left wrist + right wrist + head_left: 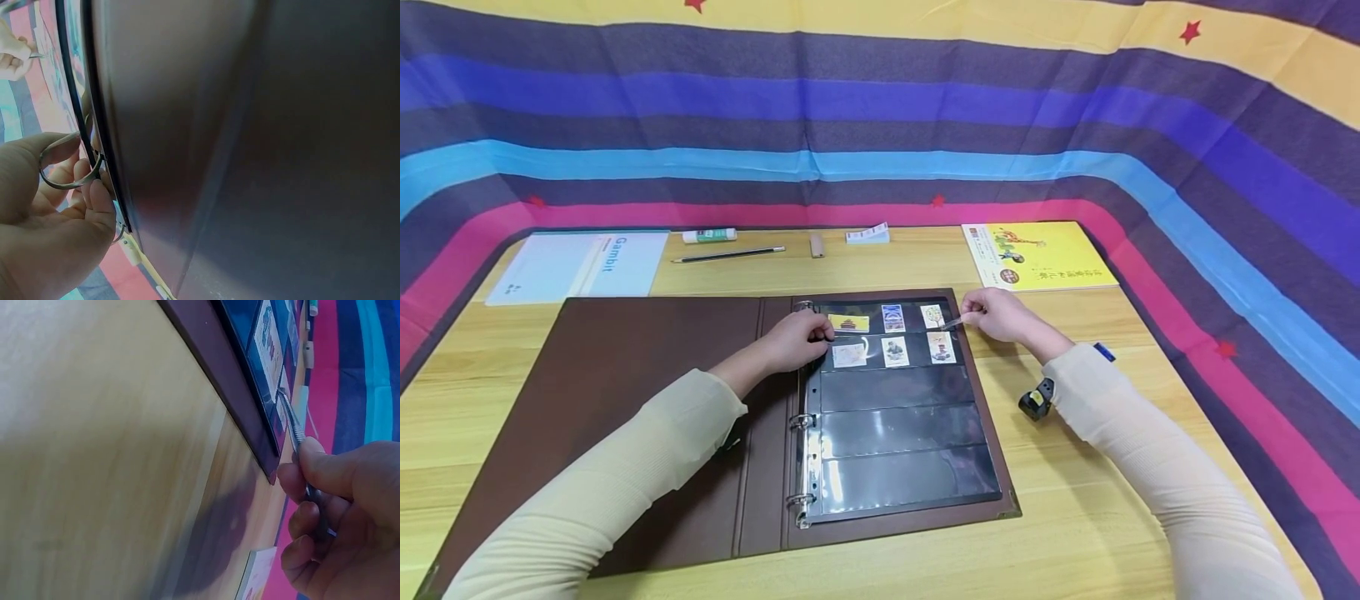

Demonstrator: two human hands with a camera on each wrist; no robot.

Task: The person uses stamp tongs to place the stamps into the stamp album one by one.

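Note:
A brown ring-binder stamp album (662,400) lies spread out on the table. Its black stamp page (895,433) carries several stamps in the top two rows, among them a yellow stamp (853,324) and a tree stamp (932,316). At the page's upper left, my left hand (782,342) pinches the page edge beside a metal ring (47,178); exactly what its fingertips hold is partly hidden. My right hand (1000,315) grips metal tweezers (297,434) beyond the page's right edge. The tweezer tips reach the lower edge of the tree stamp.
Behind the album lie a white-and-blue Gambit pad (580,267), a glue stick (709,236), a pencil (727,254), an eraser (817,245) and a small folded paper piece (867,237). A yellow booklet (1052,254) sits back right. A striped cloth (880,108) borders the table.

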